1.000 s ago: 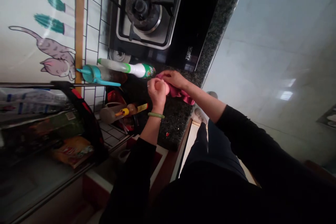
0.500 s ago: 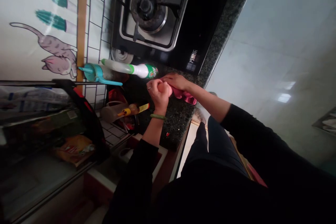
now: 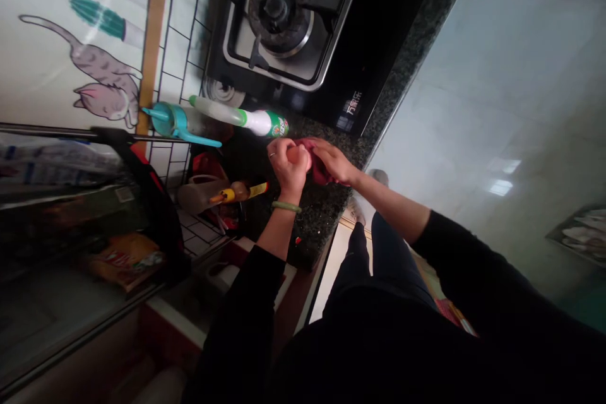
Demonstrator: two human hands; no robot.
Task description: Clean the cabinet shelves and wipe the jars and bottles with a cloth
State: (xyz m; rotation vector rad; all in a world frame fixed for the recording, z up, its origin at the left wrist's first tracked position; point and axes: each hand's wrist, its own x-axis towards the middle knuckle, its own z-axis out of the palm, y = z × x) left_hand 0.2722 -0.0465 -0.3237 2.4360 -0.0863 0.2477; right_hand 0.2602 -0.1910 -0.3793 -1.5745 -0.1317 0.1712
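Observation:
My left hand point(image 3: 288, 170), with a ring and a green bangle at the wrist, is closed around a smooth, rounded pinkish-orange object point(image 3: 299, 156); its full shape is hidden by the fingers. Right beside it, my right hand point(image 3: 334, 161) presses down over a crumpled dark pink cloth point(image 3: 320, 172), fingers curved over it. Cloth and object meet between the two hands, above the dark speckled counter point(image 3: 316, 218). A white and green spray bottle point(image 3: 258, 123) lies just beyond my left fingers in the picture.
The gas stove point(image 3: 279, 12) adjoins the counter. A teal-lidded pitcher point(image 3: 165, 120), a clear jug point(image 3: 194, 197) and a yellow-capped bottle point(image 3: 239, 192) stand along the tiled wall. A small red scrap point(image 3: 298, 240) lies on the counter. A dark rack point(image 3: 156, 202) holds packets at left.
My right hand has slid toward me over the cloth, which is now bunched more under it. My left hand keeps its hold on the rounded object. The view has shifted slightly.

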